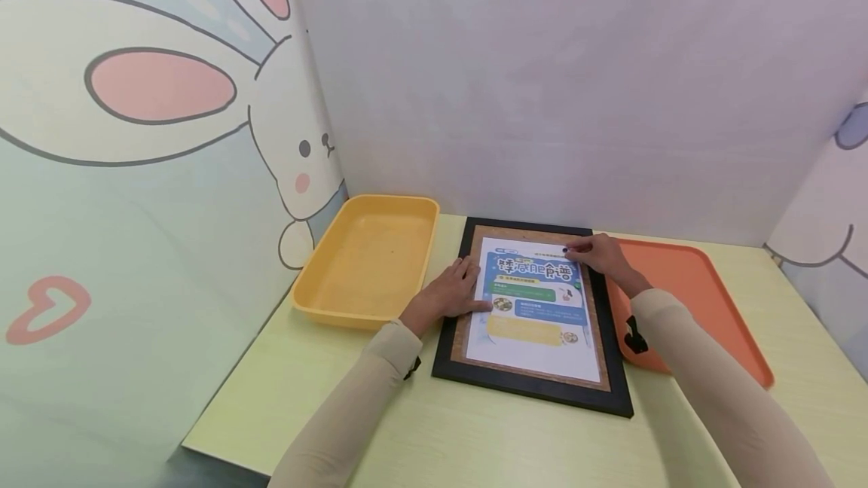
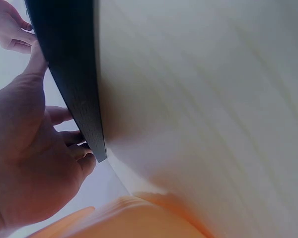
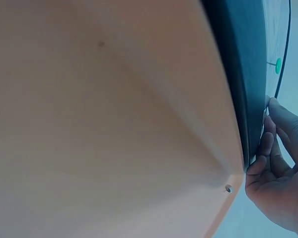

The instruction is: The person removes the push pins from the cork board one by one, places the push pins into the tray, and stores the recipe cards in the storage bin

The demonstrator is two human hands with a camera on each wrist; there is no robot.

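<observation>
Paper [image 1: 536, 310] runs lengthwise down the frame [image 1: 532, 393], right hand [image 1: 602, 257] nearer frame's top-right corner, pinching a dark pin [image 1: 565, 250], left hand [image 1: 450, 291] loosely spread, gripping nothing, at frame's left edge.

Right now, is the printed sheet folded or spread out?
Spread out: in the head view, the sheet lies printed side up on the framed board, no fold showing.
</observation>
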